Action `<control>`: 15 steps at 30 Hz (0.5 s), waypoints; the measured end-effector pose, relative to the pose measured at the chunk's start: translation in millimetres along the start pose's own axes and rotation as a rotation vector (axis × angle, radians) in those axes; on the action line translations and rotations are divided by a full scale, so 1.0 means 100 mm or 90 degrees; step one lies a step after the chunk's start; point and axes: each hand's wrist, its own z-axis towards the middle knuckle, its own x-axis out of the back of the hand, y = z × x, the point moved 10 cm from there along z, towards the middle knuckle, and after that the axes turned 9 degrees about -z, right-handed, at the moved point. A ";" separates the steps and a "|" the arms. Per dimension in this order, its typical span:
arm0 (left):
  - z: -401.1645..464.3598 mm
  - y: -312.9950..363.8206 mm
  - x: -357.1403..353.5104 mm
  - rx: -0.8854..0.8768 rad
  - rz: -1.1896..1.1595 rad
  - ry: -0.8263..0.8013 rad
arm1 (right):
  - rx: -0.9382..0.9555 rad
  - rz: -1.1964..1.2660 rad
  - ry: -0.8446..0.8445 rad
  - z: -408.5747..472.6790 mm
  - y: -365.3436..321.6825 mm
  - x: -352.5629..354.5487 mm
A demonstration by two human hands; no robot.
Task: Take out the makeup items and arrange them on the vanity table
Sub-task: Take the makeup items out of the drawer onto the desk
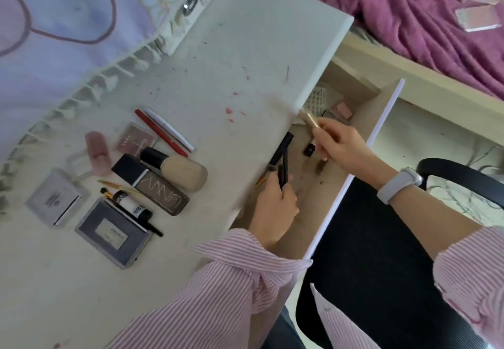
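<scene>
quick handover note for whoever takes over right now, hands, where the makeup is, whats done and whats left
Left hand: over the open drawer, gripping several thin dark pencils.
Right hand: over the drawer, gripping a gold tube.
Done: laid out on the vanity table are the palettes, foundation bottles, the red pencil and white pencil, and small brushes.
Left: set down the items in hand; the drawer holds a small black piece, a pink case and a sticker sheet.
</scene>
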 end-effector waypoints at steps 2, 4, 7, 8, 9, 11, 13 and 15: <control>0.01 0.32 0.20 -0.049 -0.095 0.052 | 0.005 0.043 0.042 0.07 -0.21 0.06; 0.03 0.54 0.49 -0.059 -0.208 0.143 | 0.018 0.057 0.026 0.18 -0.44 0.03; 0.12 0.69 0.86 -0.031 -0.341 0.258 | 0.034 -0.019 0.003 0.40 -0.74 -0.08; 0.16 0.73 0.95 -0.022 -0.367 0.278 | 0.051 -0.052 0.007 0.47 -0.86 -0.12; 0.21 0.77 1.04 -0.017 -0.383 0.294 | 0.072 -0.079 0.013 0.54 -0.99 -0.16; 0.32 0.84 1.21 0.001 -0.393 0.320 | 0.108 -0.117 0.021 0.65 -1.21 -0.28; 0.42 0.84 1.37 0.047 -0.402 0.344 | 0.134 -0.151 0.017 0.77 -1.35 -0.44; 0.46 0.86 1.49 0.086 -0.345 0.349 | 0.145 -0.193 -0.006 0.87 -1.42 -0.64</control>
